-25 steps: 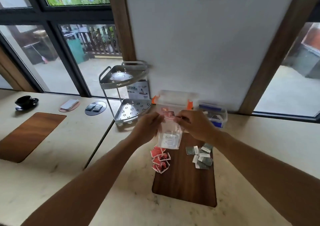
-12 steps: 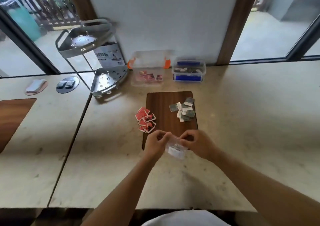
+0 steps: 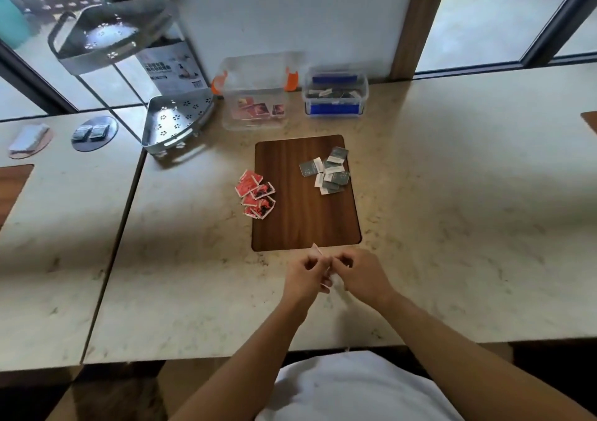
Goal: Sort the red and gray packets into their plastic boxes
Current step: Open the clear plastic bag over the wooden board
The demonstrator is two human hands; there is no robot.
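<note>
red packets (image 3: 256,193): loose pile, mat's left edge
gray packets (image 3: 331,175): pile on mat
hands: left hand (image 3: 305,275) and right hand (image 3: 363,275) both pinching small clear bag (image 3: 326,270) over desk (image 3: 452,226)

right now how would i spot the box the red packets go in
Start at the wooden mat in the middle of the pale table and look past its far edge toward the white wall. Two plastic boxes stand there; take the clear box on the left. It has orange clips and red packets inside, while the blue-clipped box beside it holds gray ones.

Two-tier metal corner rack (image 3: 168,103) at back left; printed carton (image 3: 169,68) behind it. Wooden mat (image 3: 303,213) centred on marble counter (image 3: 452,226). Dark coaster (image 3: 94,133) far left.
</note>
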